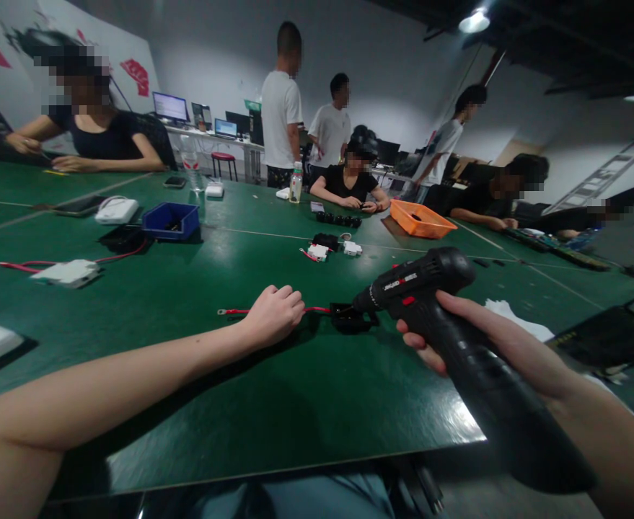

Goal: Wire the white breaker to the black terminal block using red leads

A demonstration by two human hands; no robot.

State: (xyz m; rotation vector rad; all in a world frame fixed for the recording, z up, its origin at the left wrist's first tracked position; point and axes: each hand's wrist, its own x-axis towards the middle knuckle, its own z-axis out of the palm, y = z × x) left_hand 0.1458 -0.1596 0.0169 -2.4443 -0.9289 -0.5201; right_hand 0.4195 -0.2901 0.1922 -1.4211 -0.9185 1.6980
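The person's right hand (516,349) is wrapped around the handle of a big black drill (457,339). The drill's tip points left, at a small black part (349,321) that sits on the green table (289,404) between the two hands. The left hand (276,315) is curled over a red wire (317,310) that runs to that part. Whether it pinches the wire cannot be told. A blue bin (179,232) is beyond the left hand.
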